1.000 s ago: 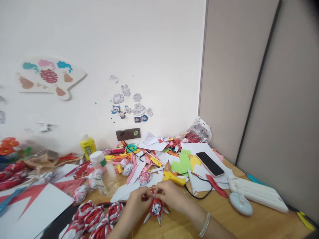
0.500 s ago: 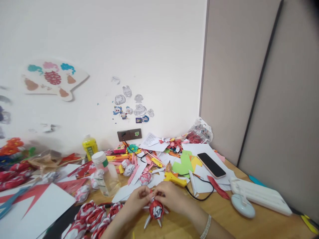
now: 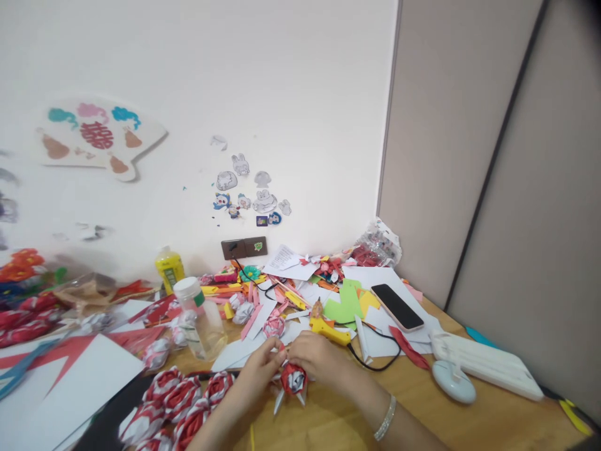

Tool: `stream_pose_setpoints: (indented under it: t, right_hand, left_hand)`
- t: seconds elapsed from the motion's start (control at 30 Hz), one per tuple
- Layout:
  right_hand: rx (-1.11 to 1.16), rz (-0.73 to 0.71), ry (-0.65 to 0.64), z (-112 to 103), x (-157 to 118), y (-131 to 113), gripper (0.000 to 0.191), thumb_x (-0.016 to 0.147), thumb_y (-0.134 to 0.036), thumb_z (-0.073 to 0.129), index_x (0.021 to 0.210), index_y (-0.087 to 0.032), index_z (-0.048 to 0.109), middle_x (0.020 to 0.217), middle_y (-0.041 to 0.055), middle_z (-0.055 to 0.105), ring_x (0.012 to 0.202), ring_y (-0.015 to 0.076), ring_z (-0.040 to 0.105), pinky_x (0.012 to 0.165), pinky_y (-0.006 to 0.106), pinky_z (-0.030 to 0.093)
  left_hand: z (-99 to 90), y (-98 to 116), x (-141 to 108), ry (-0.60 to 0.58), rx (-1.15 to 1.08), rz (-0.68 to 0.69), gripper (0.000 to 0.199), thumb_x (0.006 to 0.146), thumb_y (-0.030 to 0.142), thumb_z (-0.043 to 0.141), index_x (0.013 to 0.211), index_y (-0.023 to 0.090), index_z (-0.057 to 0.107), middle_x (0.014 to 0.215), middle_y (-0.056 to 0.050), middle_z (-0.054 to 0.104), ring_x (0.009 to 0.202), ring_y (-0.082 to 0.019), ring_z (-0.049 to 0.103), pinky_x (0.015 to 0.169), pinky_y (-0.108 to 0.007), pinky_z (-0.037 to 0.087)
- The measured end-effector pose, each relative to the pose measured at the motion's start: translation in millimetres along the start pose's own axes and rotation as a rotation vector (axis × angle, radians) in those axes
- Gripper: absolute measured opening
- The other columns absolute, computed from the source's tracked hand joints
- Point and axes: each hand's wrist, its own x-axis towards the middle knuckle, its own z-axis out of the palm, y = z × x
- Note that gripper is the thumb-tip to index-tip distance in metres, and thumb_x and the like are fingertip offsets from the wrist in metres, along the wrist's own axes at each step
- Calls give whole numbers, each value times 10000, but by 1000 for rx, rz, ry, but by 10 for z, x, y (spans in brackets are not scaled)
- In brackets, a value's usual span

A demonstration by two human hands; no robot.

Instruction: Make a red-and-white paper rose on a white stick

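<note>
Between my hands at the front of the table is a red and white paper flower (image 3: 295,379), with pointed white paper tips sticking out below it. My left hand (image 3: 265,365) pinches its far left edge, thumb and fingers together. From the other side, my right hand (image 3: 313,358) grips the far right edge with fingers curled. The part under my fingertips is hidden. Just beyond my right hand lies a yellow hot glue gun (image 3: 330,331). Left of my left forearm sit several finished-looking red and white paper roses (image 3: 182,398).
A clear jar (image 3: 201,322) and a yellow bottle (image 3: 169,269) stand to the left. Blue scissors (image 3: 25,368) lie on white paper (image 3: 101,385). At right are a phone (image 3: 397,306), a white lamp (image 3: 488,364) and the glue gun's black cord. Paper scraps cover the back.
The view has shifted slightly, so the things on the table sit a little higher. Both hands keep hold of the paper flower, which appears tilted slightly, its lower tips showing less.
</note>
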Motion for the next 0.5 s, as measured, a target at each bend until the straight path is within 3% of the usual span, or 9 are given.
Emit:
stream_pose_setpoints:
  t: [0.2,0.5]
  right_hand:
    - [145,199,-19,-37,-2,-74,202,891,-193,505,1007,-241,664,990,20,660,955,169,581,851,251,424]
    - [197,120,-71,-105,-9,-23,216,920,-235,462,986,-228,668,972,18,647,941,155,567,846,248,413]
  left_hand:
    - [-14,-130,67,82,13,54,424,655,587,606,726,213,417,495,105,436,443,-82,410,445,-205,273]
    - [29,-144,68,64,-55,73,390,625,512,648,699,207,416,538,97,425,480,-76,399,478,-206,300]
